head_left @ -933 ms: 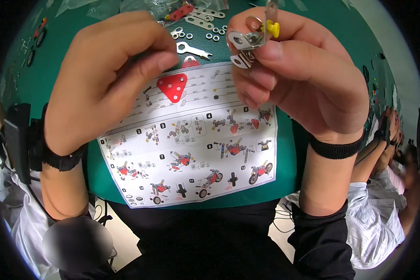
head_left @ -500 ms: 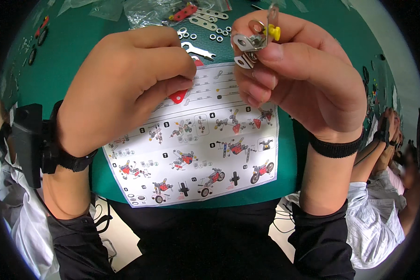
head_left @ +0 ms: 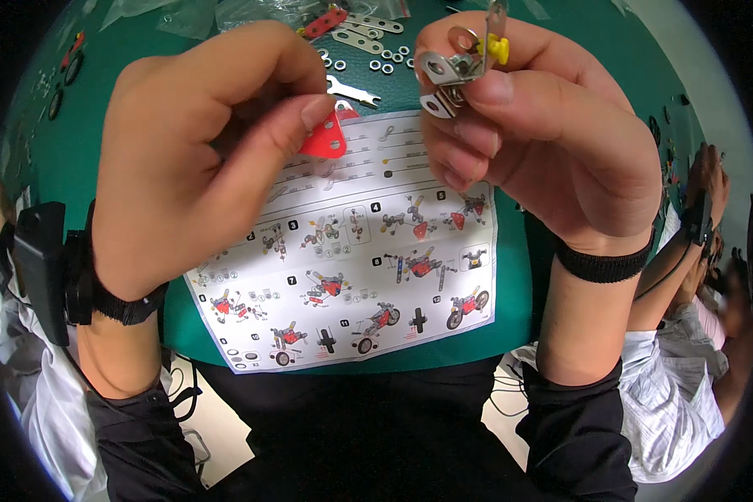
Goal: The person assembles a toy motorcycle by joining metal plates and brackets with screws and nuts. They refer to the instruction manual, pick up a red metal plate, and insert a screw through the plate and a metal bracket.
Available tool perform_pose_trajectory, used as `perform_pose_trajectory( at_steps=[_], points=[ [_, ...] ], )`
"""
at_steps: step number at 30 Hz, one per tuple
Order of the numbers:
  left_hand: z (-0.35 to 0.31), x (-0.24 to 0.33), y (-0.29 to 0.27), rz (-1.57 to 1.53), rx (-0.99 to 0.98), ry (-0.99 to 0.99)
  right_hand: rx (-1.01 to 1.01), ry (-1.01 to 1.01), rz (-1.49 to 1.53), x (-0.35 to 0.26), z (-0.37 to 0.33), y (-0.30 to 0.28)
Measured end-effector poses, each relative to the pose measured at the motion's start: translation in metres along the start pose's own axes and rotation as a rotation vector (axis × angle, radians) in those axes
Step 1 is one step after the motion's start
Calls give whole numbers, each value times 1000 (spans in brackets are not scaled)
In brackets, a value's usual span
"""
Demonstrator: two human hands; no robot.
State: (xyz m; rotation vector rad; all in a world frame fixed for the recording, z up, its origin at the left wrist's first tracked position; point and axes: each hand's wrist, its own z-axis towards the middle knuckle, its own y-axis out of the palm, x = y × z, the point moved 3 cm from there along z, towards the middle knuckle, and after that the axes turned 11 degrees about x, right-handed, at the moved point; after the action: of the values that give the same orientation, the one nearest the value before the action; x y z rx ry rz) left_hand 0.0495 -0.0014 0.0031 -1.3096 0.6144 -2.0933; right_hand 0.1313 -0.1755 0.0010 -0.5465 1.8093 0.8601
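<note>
Between the thumb and fingers of my left hand (head_left: 201,151) is a red plate with holes (head_left: 330,142), its rounded corner pointing down over the paper. My right hand (head_left: 552,125) pinches a small metal bracket assembly (head_left: 448,79), made of bent silver pieces with round holes and a yellow part (head_left: 498,48) on one side. The two hands are apart, both raised above the top of the instruction sheet (head_left: 343,251). That printed sheet shows step pictures of a toy motorcycle. A silver wrench (head_left: 353,92) lies just beyond the red plate.
Several silver nuts (head_left: 385,63) and perforated metal strips (head_left: 364,38) lie at the far middle of the green mat (head_left: 510,326), near a red strip (head_left: 325,23) and clear plastic bags (head_left: 188,17). Black rings (head_left: 75,67) rest at far left. Other people's arms (head_left: 694,201) show at right.
My left hand has risen slightly and turned, bringing the red plate up from the sheet, so more of it shows. My right hand with the bracket assembly has barely moved.
</note>
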Motion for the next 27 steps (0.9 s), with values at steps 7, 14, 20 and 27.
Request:
perform_pose_trajectory(
  at_steps=[7, 14, 20, 27],
  points=[
    [-3, 1, 2, -197, 111, -315, 4, -3, -21, -4, 1, -6],
    [-8, 1, 0, -192, 67, -310, 29, 74, 21, 2, 2, -2],
    [-19, -3, -10, -260, 81, -281, 36, 114, 50, 10, 8, 6],
    [-21, -1, -14, -246, 120, -164, 33, 113, 64, 9, 9, 8]
  ],
)
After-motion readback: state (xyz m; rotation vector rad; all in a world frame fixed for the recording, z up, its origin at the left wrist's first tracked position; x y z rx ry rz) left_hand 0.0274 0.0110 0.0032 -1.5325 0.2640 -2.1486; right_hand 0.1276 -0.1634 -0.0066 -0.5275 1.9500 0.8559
